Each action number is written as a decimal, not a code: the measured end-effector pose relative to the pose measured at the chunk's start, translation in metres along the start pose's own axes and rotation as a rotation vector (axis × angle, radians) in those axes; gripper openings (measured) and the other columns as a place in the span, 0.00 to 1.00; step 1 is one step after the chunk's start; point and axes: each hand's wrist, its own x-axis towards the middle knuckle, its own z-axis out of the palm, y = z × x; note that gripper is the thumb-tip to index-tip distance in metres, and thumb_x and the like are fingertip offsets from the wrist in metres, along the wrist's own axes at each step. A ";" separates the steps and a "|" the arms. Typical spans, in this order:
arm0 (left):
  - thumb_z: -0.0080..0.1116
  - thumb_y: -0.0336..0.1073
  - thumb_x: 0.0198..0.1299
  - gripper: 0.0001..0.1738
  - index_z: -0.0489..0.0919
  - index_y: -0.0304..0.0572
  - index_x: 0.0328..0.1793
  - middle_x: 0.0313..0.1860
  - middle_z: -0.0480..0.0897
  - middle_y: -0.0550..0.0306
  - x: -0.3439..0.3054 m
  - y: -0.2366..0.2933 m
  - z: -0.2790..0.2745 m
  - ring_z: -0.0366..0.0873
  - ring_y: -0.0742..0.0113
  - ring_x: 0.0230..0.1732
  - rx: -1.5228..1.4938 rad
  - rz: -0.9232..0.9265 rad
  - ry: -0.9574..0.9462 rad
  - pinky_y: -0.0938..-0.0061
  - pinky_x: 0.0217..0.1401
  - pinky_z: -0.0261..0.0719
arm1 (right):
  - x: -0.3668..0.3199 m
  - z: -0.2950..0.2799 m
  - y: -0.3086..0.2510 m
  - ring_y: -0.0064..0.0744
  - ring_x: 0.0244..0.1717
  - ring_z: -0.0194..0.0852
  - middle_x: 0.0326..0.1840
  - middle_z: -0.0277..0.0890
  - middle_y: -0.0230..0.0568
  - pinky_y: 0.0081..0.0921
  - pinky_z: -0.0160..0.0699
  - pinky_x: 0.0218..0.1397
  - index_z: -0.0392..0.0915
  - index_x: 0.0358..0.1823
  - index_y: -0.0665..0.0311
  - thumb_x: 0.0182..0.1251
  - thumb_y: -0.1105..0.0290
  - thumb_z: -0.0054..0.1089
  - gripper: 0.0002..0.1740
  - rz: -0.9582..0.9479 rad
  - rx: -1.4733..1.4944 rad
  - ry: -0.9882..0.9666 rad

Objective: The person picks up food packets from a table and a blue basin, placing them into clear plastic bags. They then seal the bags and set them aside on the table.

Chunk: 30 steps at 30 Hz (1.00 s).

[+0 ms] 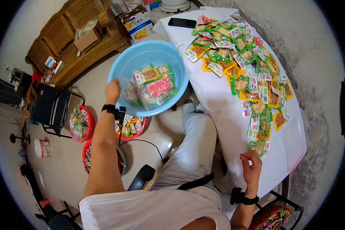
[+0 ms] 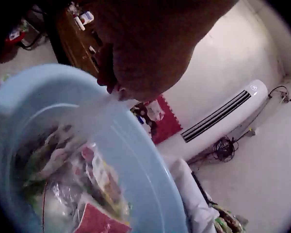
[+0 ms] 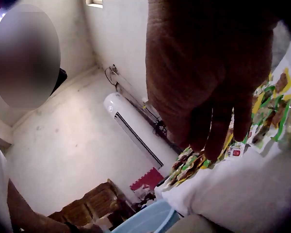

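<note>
At the left side of a light blue basin (image 1: pixel 179 61), my left hand (image 1: pixel 112 92) pinches the top of a clear plastic bag (image 1: pixel 131 93). In the left wrist view, the bag (image 2: pixel 89 115) stretches from the fingertips of that hand (image 2: pixel 145 53) down into the basin (image 2: pixel 150 194). Packaged food (image 1: pixel 164 73) and a red-labelled packet (image 1: pixel 160 86) lie inside. My right hand (image 1: pixel 251 167), fingers loosely bent, is near the table's front edge, just below a green packet (image 1: pixel 260 147). In the right wrist view that hand (image 3: pixel 208 82) holds nothing visible.
Many green and yellow packets (image 1: pixel 241 57) spread over the white-covered table (image 1: pixel 226 111), with a black phone (image 1: pixel 182 23) at its far end. Red baskets of packets (image 1: pixel 91 124) stand on the floor at left. Behind are a wooden bench (image 1: pixel 61 28) and a carton (image 1: pixel 140 28).
</note>
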 end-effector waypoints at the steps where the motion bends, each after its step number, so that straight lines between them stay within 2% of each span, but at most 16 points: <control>1: 0.43 0.39 0.64 0.14 0.80 0.44 0.40 0.36 0.82 0.42 0.007 -0.009 -0.007 0.79 0.39 0.38 0.001 0.001 -0.001 0.49 0.41 0.76 | 0.000 0.000 -0.001 0.28 0.32 0.70 0.29 0.73 0.38 0.21 0.68 0.39 0.76 0.30 0.69 0.55 0.83 0.58 0.03 0.000 0.010 -0.004; 4: 0.43 0.39 0.64 0.14 0.80 0.42 0.39 0.37 0.82 0.42 0.026 -0.022 -0.028 0.79 0.39 0.39 0.000 -0.003 0.050 0.50 0.40 0.75 | 0.000 0.004 0.002 0.28 0.32 0.70 0.29 0.73 0.38 0.21 0.68 0.39 0.76 0.31 0.69 0.55 0.83 0.58 0.03 0.025 0.020 -0.009; 6: 0.46 0.37 0.62 0.12 0.80 0.42 0.38 0.36 0.82 0.42 0.035 -0.023 -0.038 0.79 0.40 0.39 -0.036 0.052 0.235 0.52 0.40 0.75 | 0.000 0.008 0.007 0.30 0.32 0.71 0.29 0.74 0.39 0.22 0.70 0.39 0.76 0.31 0.68 0.55 0.83 0.58 0.03 0.020 0.038 -0.013; 7: 0.46 0.37 0.62 0.12 0.80 0.42 0.38 0.36 0.82 0.42 0.034 -0.017 -0.048 0.79 0.40 0.39 -0.032 0.052 0.232 0.52 0.40 0.75 | -0.001 0.010 0.010 0.32 0.32 0.73 0.29 0.74 0.40 0.24 0.71 0.39 0.77 0.31 0.68 0.56 0.82 0.59 0.03 0.013 0.052 -0.016; 9: 0.48 0.33 0.58 0.09 0.80 0.43 0.36 0.32 0.81 0.44 0.027 0.003 -0.058 0.78 0.42 0.35 -0.022 0.209 0.343 0.54 0.39 0.75 | -0.003 0.016 0.012 0.29 0.32 0.71 0.30 0.74 0.39 0.22 0.70 0.39 0.76 0.31 0.68 0.56 0.83 0.58 0.03 0.013 0.070 -0.031; 11: 0.48 0.31 0.55 0.08 0.79 0.44 0.34 0.29 0.79 0.47 0.012 0.011 -0.038 0.77 0.44 0.34 -0.013 0.475 0.320 0.56 0.37 0.74 | -0.002 0.017 0.013 0.26 0.32 0.70 0.30 0.73 0.37 0.20 0.69 0.39 0.76 0.31 0.68 0.56 0.83 0.58 0.04 0.010 0.083 -0.039; 13: 0.49 0.30 0.55 0.07 0.79 0.44 0.33 0.30 0.78 0.51 -0.006 0.017 -0.008 0.76 0.48 0.37 0.156 0.617 -0.022 0.56 0.39 0.74 | -0.003 0.018 0.013 0.25 0.32 0.70 0.30 0.73 0.37 0.20 0.69 0.39 0.76 0.31 0.69 0.56 0.83 0.57 0.03 0.000 0.080 -0.040; 15: 0.51 0.32 0.54 0.08 0.82 0.47 0.34 0.35 0.78 0.51 -0.032 0.021 0.024 0.76 0.51 0.41 0.209 0.691 -0.215 0.56 0.43 0.75 | -0.003 0.017 0.013 0.25 0.32 0.70 0.30 0.73 0.37 0.20 0.69 0.38 0.76 0.31 0.69 0.56 0.83 0.57 0.03 0.011 0.071 -0.046; 16: 0.51 0.32 0.54 0.08 0.82 0.47 0.34 0.35 0.78 0.51 -0.043 0.024 0.034 0.76 0.51 0.41 0.205 0.691 -0.216 0.56 0.43 0.75 | -0.003 0.017 0.013 0.25 0.32 0.70 0.30 0.73 0.37 0.20 0.69 0.38 0.76 0.31 0.69 0.56 0.83 0.57 0.03 0.018 0.063 -0.052; 18: 0.54 0.35 0.52 0.09 0.84 0.50 0.36 0.39 0.78 0.49 -0.056 0.028 0.055 0.76 0.50 0.44 -0.048 0.613 -0.412 0.57 0.48 0.75 | -0.003 0.014 0.011 0.25 0.32 0.70 0.30 0.73 0.37 0.20 0.69 0.38 0.76 0.31 0.69 0.56 0.83 0.57 0.03 0.025 0.046 -0.055; 19: 0.54 0.35 0.52 0.09 0.84 0.50 0.36 0.39 0.78 0.49 -0.057 0.026 0.075 0.76 0.50 0.44 -0.051 0.613 -0.413 0.57 0.48 0.75 | -0.003 0.013 0.010 0.26 0.32 0.70 0.30 0.73 0.37 0.20 0.69 0.38 0.76 0.31 0.69 0.56 0.83 0.57 0.03 0.033 0.034 -0.059; 21: 0.55 0.36 0.52 0.10 0.85 0.52 0.39 0.41 0.79 0.48 -0.056 0.025 0.105 0.77 0.48 0.47 -0.066 0.606 -0.613 0.58 0.52 0.75 | -0.004 0.014 0.012 0.26 0.32 0.71 0.29 0.73 0.37 0.20 0.70 0.38 0.76 0.31 0.69 0.57 0.83 0.57 0.03 0.052 0.034 -0.055; 22: 0.55 0.37 0.52 0.11 0.85 0.51 0.41 0.45 0.80 0.48 -0.057 0.047 0.081 0.77 0.48 0.50 -0.041 0.531 -0.711 0.58 0.54 0.75 | -0.004 0.015 0.013 0.26 0.32 0.71 0.29 0.73 0.37 0.21 0.70 0.39 0.76 0.31 0.69 0.57 0.83 0.57 0.03 0.073 0.035 -0.049; 26: 0.54 0.37 0.54 0.12 0.85 0.51 0.42 0.47 0.81 0.50 -0.052 0.059 0.114 0.78 0.49 0.51 0.216 0.639 -0.747 0.58 0.54 0.74 | -0.004 0.019 0.006 0.27 0.32 0.71 0.29 0.73 0.38 0.21 0.70 0.39 0.76 0.30 0.69 0.57 0.83 0.57 0.03 0.062 0.050 -0.043; 28: 0.52 0.38 0.56 0.14 0.85 0.48 0.43 0.49 0.83 0.51 -0.053 0.078 0.104 0.79 0.49 0.52 0.488 0.562 -0.841 0.56 0.54 0.73 | -0.006 0.021 0.011 0.28 0.32 0.71 0.30 0.73 0.38 0.21 0.70 0.39 0.76 0.31 0.70 0.56 0.83 0.57 0.02 0.087 0.069 -0.046; 30: 0.50 0.38 0.56 0.14 0.85 0.47 0.43 0.49 0.83 0.52 -0.054 0.093 0.084 0.79 0.49 0.52 0.562 0.590 -0.899 0.55 0.53 0.73 | -0.007 0.020 0.011 0.28 0.32 0.71 0.30 0.73 0.38 0.21 0.70 0.38 0.76 0.31 0.70 0.56 0.83 0.57 0.02 0.102 0.056 -0.049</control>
